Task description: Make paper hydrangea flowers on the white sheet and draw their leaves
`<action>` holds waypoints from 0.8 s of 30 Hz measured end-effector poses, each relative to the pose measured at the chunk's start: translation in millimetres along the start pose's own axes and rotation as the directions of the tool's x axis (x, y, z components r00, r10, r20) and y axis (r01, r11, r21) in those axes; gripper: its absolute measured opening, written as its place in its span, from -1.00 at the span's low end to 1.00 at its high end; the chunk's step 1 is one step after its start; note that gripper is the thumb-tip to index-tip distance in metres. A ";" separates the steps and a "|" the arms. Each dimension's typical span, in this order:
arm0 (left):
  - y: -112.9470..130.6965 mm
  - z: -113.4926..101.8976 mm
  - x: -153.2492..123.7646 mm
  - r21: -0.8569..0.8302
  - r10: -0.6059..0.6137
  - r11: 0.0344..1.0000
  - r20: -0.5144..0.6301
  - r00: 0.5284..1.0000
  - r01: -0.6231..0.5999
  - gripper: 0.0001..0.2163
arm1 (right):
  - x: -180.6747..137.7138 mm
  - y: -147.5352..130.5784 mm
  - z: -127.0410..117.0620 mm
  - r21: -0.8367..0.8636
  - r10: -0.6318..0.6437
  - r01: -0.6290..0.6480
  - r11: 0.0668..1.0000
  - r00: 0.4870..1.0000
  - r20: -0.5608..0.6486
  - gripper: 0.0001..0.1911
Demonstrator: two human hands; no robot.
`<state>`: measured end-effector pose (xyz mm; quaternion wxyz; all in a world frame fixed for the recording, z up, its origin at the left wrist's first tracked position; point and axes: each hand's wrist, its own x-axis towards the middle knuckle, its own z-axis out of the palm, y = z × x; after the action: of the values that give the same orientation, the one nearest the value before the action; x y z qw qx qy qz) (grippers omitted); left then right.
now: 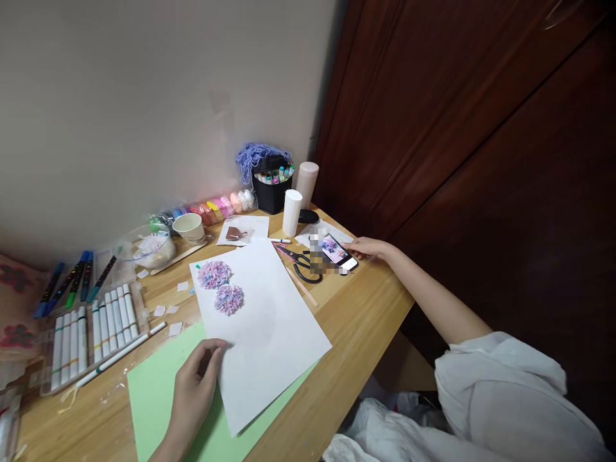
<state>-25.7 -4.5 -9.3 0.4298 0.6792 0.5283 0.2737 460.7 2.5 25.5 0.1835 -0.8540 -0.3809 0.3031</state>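
My left hand (199, 369) is closed at the left edge of a white sheet of paper (276, 340), thumb and fingers together on that edge. Two round clusters of pink, purple and blue bits, an upper flower cluster (214, 274) and a lower one (229, 299), sit on the sheet's upper left. Under it lies a green sheet (154, 391). At the right side of the table, my right hand (369, 247) grips the edge of a smartphone (337, 251), whose lit screen shows a similar purple picture. Black-handled scissors (301, 260) lie beside the phone.
White markers (113, 321) fill a case at left. Along the wall stand a paper cup (189, 228), bagged coloured clay (216, 208), a black marker box (272, 192) topped with blue yarn (257, 157), and a white cylinder (292, 213). A dark wooden panel (457, 128) rises at right.
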 end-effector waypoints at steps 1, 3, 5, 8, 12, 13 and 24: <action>-0.1 -0.5 -0.1 0.013 -0.015 1.000 0.014 1.000 0.015 -0.66 | -1.6 -0.9 1.1 0.009 -0.014 0.014 1.000 0.999 -0.039 -0.62; 0.1 -1.3 0.1 0.061 -0.058 0.997 0.053 0.997 0.054 -0.62 | -8.2 -3.6 4.5 0.024 -0.069 0.073 0.997 0.987 -0.142 -0.70; 0.5 -1.3 0.2 0.098 -0.086 0.992 0.096 0.992 0.076 -0.57 | -20.5 -8.1 10.6 0.031 -0.141 0.153 0.988 0.960 -0.243 -0.77; -0.7 2.3 -1.4 0.086 -0.072 0.994 0.113 0.991 0.063 -0.55 | -48.4 -17.6 28.2 0.036 -0.242 0.267 0.963 0.916 -0.321 -0.77; -6.1 10.6 -9.0 0.069 -0.089 0.994 0.032 0.995 0.087 -0.51 | -88.7 -30.5 65.8 -0.007 -0.507 0.517 0.856 0.838 -0.202 -0.76; -7.7 11.9 -11.4 0.066 -0.096 0.993 0.013 0.995 0.095 -0.50 | -97.0 -33.2 76.2 -0.031 -0.570 0.572 0.820 0.809 -0.143 -0.77; 1.0 11.7 -19.7 0.063 -0.110 0.992 0.044 0.993 0.107 -0.55 | -118.0 -46.2 137.1 -0.231 -0.711 0.698 0.678 0.702 0.036 -0.82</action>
<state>-21.3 -26.8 -12.4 0.4357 0.6686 0.5621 0.2174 283.5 -46.4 -7.4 0.1979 -0.6649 -0.7067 0.1390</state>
